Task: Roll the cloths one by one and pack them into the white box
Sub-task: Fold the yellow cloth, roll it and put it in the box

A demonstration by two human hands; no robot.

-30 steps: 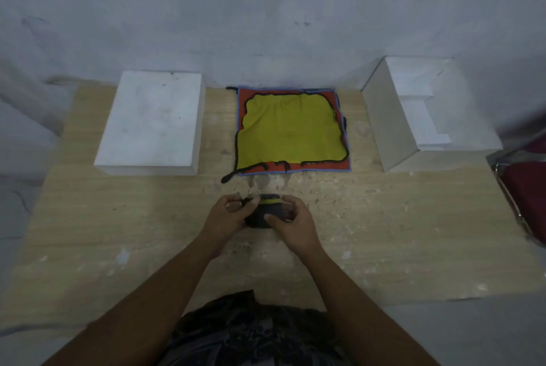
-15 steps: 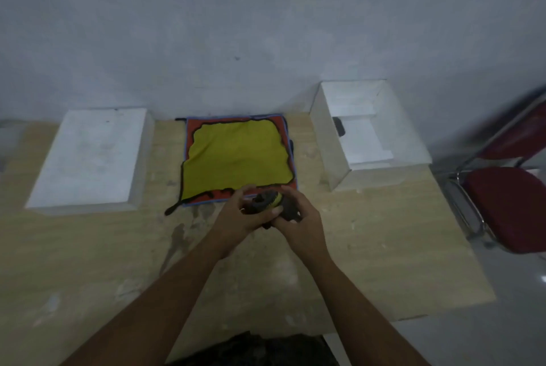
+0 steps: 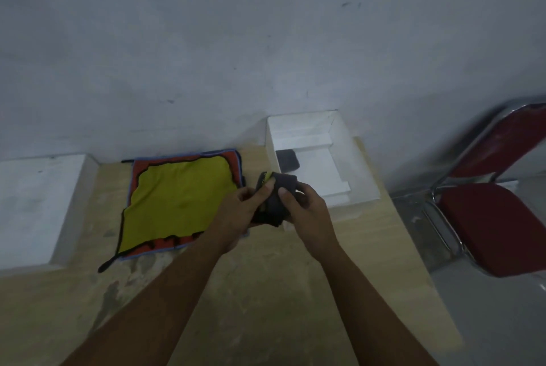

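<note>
Left hand [image 3: 236, 215]: gripping the rolled cloth [image 3: 277, 200] from its left side, thumb pressed flat on the upper front of the roll, the other fingers tucked behind it.
Right hand [image 3: 310, 215]: got hold of the same roll, thumb on the front, fingers curled round the right side.
Rolled cloth: dark grey, with a bit of yellow and black trim poking out at the top end. It's held up off the table between both hands, roughly upright with a slight lean.
White box [image 3: 359, 207]: open, just beyond and to the right of the right hand, pushed up against the wall. The roll overlaps its near-left corner in the view, but I honestly can't tell if they touch.
Inside the box: one dark roll [image 3: 288, 160] lies at the left side, just past the held roll.
Cloth stack [image 3: 177, 200]: flat on the table, left of the left hand. Yellow cloth with black trim on top, orange cloth [image 3: 141, 165] under it, a blue edge peeking out. The left hand hides its near-right corner.
Flat white box [image 3: 35, 206]: well out to the left of both hands, past the stack.
Table [image 3: 266, 300]: light wood, pretty stained, under both forearms.
Red chair [image 3: 496, 224]: metal frame, off the table, well to the right of the right hand.
</note>
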